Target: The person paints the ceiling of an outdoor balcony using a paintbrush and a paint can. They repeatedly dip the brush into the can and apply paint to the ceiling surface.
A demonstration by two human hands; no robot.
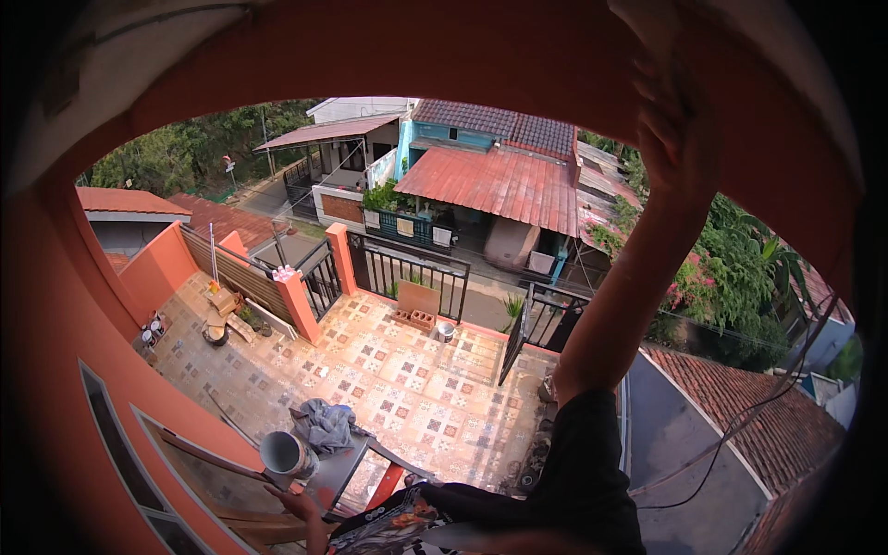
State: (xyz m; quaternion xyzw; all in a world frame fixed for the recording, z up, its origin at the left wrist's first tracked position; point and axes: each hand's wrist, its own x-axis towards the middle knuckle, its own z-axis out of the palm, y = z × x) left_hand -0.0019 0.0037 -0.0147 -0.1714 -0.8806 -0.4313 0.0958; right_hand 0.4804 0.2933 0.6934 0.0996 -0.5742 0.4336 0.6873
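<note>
A sunlit yard of patterned tiles [393, 375] is seen from above, beyond the pail [289, 455], and is framed overhead by a red-brown arch [518, 69]. The pail is grey-white and round, with its open mouth shown; what is held inside cannot be made out. The left hand [298, 505] is placed just below the pail, with its fingers partly bent toward the base; whether the pail is gripped or only neared cannot be told. A crumpled grey cloth [326, 425] is seen just right of the pail. High above and far right of the pail, the right hand [664, 120] is raised to the arch at the end of an outstretched arm, with a black sleeve [583, 453] worn on it. The fingers are seen curled, but whether anything is pinched is hidden by shadow. Left of the pail, an orange wall [199, 400] is set with 2 dark-glazed openings. Well beyond the pail, hollow bricks [413, 319], a small white bucket [447, 330] and a black gate [449, 285] are seen.
</note>
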